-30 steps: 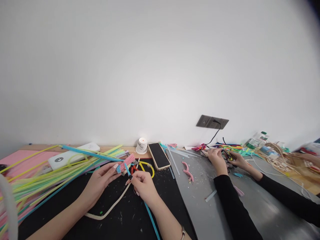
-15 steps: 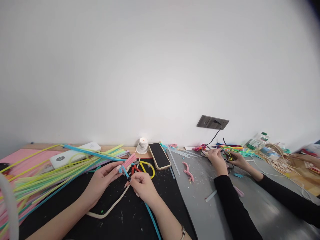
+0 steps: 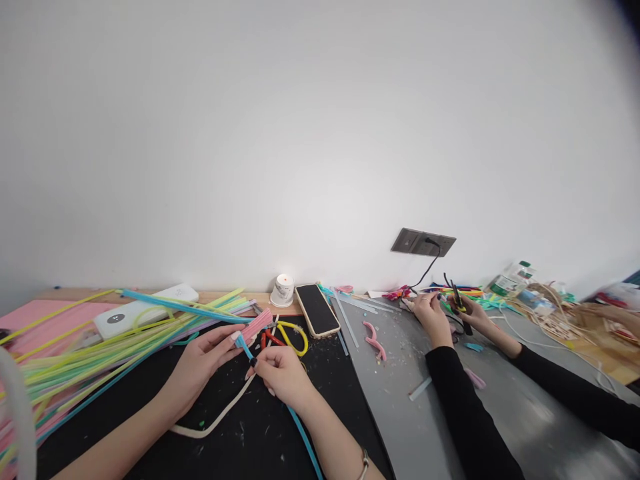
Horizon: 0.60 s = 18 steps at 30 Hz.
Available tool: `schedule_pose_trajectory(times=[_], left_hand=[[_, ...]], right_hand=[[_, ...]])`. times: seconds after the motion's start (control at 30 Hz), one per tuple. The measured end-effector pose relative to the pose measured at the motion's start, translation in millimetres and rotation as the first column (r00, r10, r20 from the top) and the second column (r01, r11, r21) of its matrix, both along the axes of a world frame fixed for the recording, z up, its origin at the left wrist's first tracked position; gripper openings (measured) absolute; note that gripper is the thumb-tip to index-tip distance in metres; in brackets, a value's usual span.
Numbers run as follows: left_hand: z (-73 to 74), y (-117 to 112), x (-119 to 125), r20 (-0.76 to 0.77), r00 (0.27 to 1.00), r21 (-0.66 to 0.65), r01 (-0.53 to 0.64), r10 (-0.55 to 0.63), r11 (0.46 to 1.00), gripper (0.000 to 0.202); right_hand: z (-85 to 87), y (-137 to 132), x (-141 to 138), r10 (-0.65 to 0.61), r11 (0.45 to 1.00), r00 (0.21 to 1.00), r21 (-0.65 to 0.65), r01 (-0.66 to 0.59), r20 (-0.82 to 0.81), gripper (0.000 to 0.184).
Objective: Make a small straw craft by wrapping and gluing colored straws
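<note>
My left hand (image 3: 213,353) is closed on a small bundle of pink pipe cleaners (image 3: 257,325), with blue wrapped at its lower end. In my right hand (image 3: 283,375) a blue pipe cleaner (image 3: 243,344) is pinched close to that end. Its long tail (image 3: 305,437) runs out below my right wrist to the front. Just behind the hands lie red-handled pliers (image 3: 273,335) and a yellow loop handle (image 3: 297,337), partly hidden by the bundle and my fingers. A cream cord (image 3: 215,427) curves across the black mat beneath my hands.
Many pastel pipe cleaners (image 3: 125,343) are heaped at left, beside a white power bank (image 3: 145,312). A paper cup (image 3: 283,291) and a phone (image 3: 317,310) stand near the wall. At right, a co-worker's hands (image 3: 434,320) hold a black tool (image 3: 457,303) over the grey mat.
My right hand has shifted slightly left with the blue pipe cleaner, closer to the pink bundle. The co-worker's black tool is now raised more upright.
</note>
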State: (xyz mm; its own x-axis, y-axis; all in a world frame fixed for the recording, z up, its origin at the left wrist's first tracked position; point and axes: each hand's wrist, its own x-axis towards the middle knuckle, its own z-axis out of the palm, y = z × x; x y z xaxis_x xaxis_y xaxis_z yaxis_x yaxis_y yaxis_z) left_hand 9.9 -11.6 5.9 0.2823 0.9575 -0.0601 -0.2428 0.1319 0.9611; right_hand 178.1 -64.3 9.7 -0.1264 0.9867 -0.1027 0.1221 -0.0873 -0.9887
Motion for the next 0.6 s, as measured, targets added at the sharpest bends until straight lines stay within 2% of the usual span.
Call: schedule_pose_trajectory(times=[0.23, 0.6], left_hand=[[-3.9, 1.2, -0.9, 0.052, 0.999, -0.028, -0.002, 0.003, 1.0, 0.024], [0.6, 0.3, 1.4, -0.04, 0.999, 0.015, -0.029, 0.029, 0.999, 0.032]], right_hand=[[7.4, -1.9, -1.5, -0.001, 1.0, 1.0, 0.001, 0.001, -0.022, 0.02], [7.1, -2.0, -1.5, 0.004, 1.0, 0.999, 0.017, -0.003, -0.04, 0.023]])
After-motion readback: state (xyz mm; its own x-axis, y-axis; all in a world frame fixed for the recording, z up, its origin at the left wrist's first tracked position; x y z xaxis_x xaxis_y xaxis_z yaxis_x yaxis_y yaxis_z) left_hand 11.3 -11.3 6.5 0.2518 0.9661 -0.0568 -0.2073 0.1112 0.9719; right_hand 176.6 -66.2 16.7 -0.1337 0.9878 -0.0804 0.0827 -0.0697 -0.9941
